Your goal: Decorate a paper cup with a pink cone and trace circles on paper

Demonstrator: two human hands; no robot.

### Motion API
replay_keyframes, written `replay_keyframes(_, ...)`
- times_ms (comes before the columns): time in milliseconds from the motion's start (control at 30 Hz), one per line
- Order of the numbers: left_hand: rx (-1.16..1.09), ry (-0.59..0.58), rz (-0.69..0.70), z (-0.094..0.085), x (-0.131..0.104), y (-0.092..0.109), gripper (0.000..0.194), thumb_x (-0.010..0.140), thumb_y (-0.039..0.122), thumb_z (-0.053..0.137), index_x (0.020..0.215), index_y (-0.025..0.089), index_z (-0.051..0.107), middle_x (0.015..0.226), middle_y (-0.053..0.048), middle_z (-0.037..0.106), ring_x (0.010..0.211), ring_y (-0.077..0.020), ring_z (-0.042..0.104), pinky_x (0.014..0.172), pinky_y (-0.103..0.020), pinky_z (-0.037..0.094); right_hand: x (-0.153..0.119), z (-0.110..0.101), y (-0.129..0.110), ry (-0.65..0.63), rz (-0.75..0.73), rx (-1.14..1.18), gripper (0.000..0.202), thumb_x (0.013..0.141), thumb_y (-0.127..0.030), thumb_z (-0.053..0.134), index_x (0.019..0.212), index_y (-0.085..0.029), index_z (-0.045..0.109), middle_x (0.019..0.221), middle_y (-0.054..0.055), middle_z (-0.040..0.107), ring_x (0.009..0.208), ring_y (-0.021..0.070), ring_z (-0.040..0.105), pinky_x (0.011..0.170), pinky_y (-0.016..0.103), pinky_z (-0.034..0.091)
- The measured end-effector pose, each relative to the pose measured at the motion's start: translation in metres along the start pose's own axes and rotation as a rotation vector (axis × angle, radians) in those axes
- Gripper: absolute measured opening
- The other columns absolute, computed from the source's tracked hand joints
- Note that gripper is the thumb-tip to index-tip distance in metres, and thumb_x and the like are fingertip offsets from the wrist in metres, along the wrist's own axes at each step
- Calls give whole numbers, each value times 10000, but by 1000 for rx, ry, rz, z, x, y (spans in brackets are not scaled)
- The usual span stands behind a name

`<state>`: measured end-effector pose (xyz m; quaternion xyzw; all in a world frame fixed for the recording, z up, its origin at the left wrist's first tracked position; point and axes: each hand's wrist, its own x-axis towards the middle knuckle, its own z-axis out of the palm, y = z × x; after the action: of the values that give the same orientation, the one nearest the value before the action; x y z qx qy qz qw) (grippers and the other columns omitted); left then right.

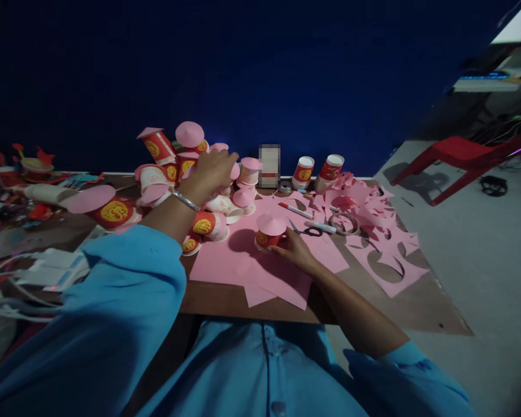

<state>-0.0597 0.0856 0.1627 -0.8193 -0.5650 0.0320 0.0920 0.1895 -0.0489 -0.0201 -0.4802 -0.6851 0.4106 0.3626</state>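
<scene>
Close to the front of the table, a red paper cup (pixel 263 240) stands upside down under a pink paper cone (pixel 271 224). My right hand (pixel 296 250) grips this cup from its right side, thumb low and fingers behind. My left hand (pixel 215 171) reaches over a crowd of similar cups at the back left. Its fingers bend down by a pink cone top (pixel 234 171); the fingertips are hidden, so I cannot tell whether they hold it. Below my left wrist, a red cup (pixel 204 223) lies tipped on its side. Pink paper sheets (pixel 226 263) spread beneath the right-hand cup.
Scissors (pixel 306 230), a red-capped marker (pixel 296 210), a white marker (pixel 321 226) and a tape roll (pixel 344 223) lie right of the cup. Pink scraps (pixel 364 202) heap beyond them. Two bare cups (pixel 304 172) stand behind. White cables (pixel 8 278) and a white box (pixel 58 269) are left.
</scene>
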Motion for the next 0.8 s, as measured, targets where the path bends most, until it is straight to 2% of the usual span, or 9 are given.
replay_keyframes(100,21,3,-106,-12,7,-7,669,920,268,673,1551,142,488,1504,-202,590,1303,-379,562,1055,-519,464,0,0,-1,1,4,-5,501,799,-340,860,1230,-194,648,1151,117,784,976,277,764,855,404,614)
replay_keyframes(167,24,6,-126,-14,11,-10,653,933,254,640,1555,116,495,1494,-216,592,1309,-387,555,1070,-541,458,0,0,-1,0,1,-10,501,799,-327,857,1235,-195,649,1172,118,779,994,277,763,873,410,613)
replay_keyframes(433,92,1,-75,-4,13,-14,436,968,199,540,1382,134,660,1399,-191,667,1235,-352,615,1026,-499,465,0,-1,4,-13,10,-39,469,800,-323,843,1206,-191,647,1184,125,772,1022,285,751,880,420,608)
replay_keyframes(533,126,13,-52,-5,8,-14,445,973,136,468,1365,152,678,1403,-188,674,1238,-361,625,988,-480,473,-1,-1,5,-11,18,-50,473,791,-328,848,1196,-190,647,1186,130,768,1017,287,746,879,426,603)
replay_keyframes(667,176,46,-45,-9,-1,-10,494,1006,91,332,1355,103,682,1379,-223,679,1251,-382,609,948,-481,471,-1,-1,5,-12,20,-55,469,787,-343,852,1183,-190,651,1177,132,767,1013,297,747,876,438,601)
replay_keyframes(800,210,30,-59,-13,-6,-7,494,997,78,328,1352,76,670,1350,-239,685,1216,-381,630,925,-471,479,-1,-1,5,-13,5,-48,462,803,-334,842,1202,-199,653,1179,124,772,1020,289,748,881,430,604)
